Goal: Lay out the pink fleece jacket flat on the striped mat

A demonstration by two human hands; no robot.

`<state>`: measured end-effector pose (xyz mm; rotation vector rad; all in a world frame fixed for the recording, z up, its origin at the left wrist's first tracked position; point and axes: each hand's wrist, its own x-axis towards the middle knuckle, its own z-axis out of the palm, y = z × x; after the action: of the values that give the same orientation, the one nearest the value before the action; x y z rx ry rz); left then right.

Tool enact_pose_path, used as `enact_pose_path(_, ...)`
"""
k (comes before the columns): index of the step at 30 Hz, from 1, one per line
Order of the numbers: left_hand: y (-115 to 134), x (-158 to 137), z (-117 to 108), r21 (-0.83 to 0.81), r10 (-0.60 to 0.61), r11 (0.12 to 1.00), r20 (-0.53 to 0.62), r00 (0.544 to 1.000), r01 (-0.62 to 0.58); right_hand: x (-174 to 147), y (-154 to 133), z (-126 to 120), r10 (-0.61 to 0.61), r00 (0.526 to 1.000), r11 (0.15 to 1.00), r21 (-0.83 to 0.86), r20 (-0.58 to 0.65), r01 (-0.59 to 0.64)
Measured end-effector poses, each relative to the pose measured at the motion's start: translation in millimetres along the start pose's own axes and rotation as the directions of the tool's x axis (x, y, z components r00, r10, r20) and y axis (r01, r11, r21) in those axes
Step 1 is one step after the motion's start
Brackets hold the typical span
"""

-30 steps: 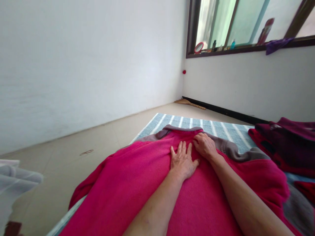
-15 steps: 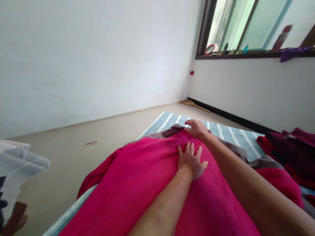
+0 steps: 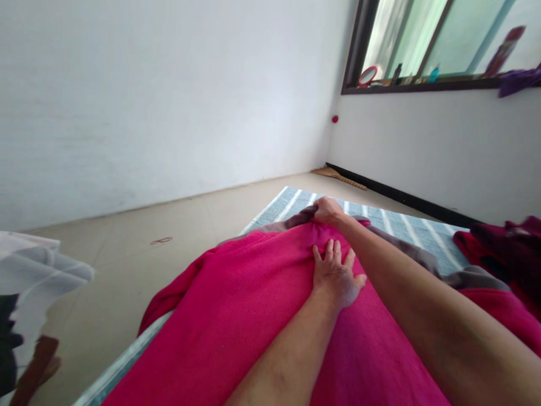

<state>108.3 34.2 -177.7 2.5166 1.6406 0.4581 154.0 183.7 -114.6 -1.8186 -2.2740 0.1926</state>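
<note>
Two hands were on one pink top [image 3: 236,293], spread over one striped sheet [image 3: 291,199]. The left hand [image 3: 336,277] lay wide on the top, probably pinning it; the right hand [image 3: 330,210] gripped the gray collar [image 3: 305,215], likely for tension. Also counted: one dark clothes pile [image 3: 511,254] at right, one mirror [image 3: 368,75] by the window [image 3: 442,42].

Your left hand [image 3: 337,277] and right hand [image 3: 328,211] are bare, the left with tapering fingers [image 3: 337,254] and a lightly creased back, and your left forearm [image 3: 287,352] and right forearm [image 3: 422,296], bare too, widen from narrower wrists [image 3: 328,301].
</note>
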Motion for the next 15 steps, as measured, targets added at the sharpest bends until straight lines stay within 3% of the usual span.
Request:
enact_pose_path(4,1.0,1.3,2.1,0.017,-0.014,1.000,0.019,1.000,0.014,-3.5,-2.1,7.3,0.036,0.992,0.999,-0.037,-0.120,-0.041)
enact_pose_path(15,11.8,2.9,5.0,0.045,-0.191,0.981,0.084,0.978,0.188,-14.9,-5.4,10.7,-0.054,0.984,0.990,-0.135,-0.172,0.031)
